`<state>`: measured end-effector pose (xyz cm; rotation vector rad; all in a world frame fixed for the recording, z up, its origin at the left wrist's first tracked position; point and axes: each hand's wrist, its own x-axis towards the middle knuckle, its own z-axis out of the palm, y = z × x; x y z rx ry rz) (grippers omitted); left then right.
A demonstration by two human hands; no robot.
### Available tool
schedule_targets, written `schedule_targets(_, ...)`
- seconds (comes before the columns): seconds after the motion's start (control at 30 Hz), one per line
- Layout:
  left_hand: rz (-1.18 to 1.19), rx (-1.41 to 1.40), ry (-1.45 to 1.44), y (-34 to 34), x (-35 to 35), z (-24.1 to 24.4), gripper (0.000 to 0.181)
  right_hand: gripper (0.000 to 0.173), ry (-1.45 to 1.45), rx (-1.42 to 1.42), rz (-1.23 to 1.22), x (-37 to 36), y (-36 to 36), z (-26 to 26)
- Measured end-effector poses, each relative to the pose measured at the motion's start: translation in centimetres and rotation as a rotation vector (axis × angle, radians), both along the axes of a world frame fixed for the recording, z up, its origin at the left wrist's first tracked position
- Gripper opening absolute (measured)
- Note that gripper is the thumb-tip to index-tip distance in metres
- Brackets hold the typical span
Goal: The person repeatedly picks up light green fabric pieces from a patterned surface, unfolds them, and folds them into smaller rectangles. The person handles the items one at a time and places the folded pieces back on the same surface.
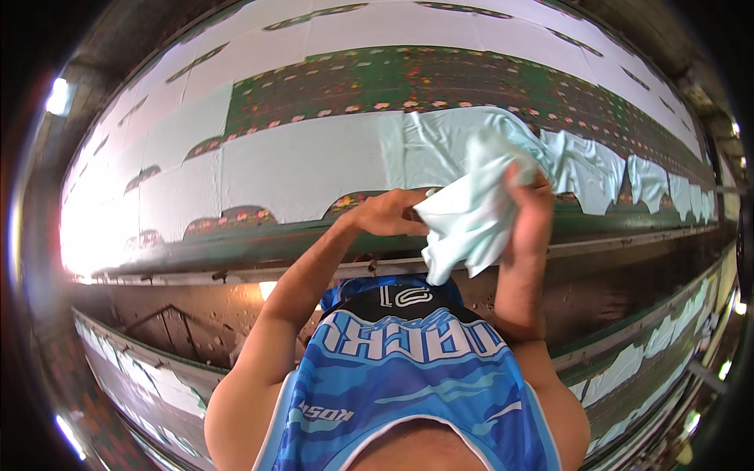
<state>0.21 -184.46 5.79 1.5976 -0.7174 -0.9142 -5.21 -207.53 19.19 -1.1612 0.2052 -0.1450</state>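
My right hand (527,182) is raised above the near side of the long table and grips a bunched pale mint fabric piece (471,218), blurred at its top. At the lower left of this cloth is my left hand (392,212), its fingers partly behind the fabric edge; whether they pinch it is unclear. Beneath and behind the held cloth lies a wrinkled mint fabric piece (442,141). A smooth, flat fabric panel (300,165) lies left of it on the green table.
A metal rail (294,272) runs along the table's near edge. Crumpled fabric pieces (583,165) lie in a row to the right. White panels (377,26) cover the far side. Another long table with cloth pieces (615,371) stands behind me.
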Motion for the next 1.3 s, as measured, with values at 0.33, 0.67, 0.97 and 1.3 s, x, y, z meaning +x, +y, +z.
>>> schedule_targets(0.33, 0.393, -0.601, 0.2, 26.2, -4.1, -0.4, 0.028, 0.042, 0.338, -0.052, -0.209, 7.6, -0.7, -11.8)
schedule_targets(0.67, 1.18, 0.31, 0.041, 39.5, -0.3, -10.6, 0.027, 0.042, 0.432, -0.368, -0.052, 10.9, 6.1, -26.7)
schedule_targets(0.97, 1.606, 0.183, -0.228, 35.9, -1.2, -11.2, 0.028, 0.029, 0.383, -0.529, -0.019, 8.2, 4.7, -27.3)
schedule_targets(1.3, 1.405, 0.151, -0.523, 39.5, 3.1, -0.2, 0.011, 0.022, 0.13, -0.105, 0.223, 7.9, 0.7, -19.6)
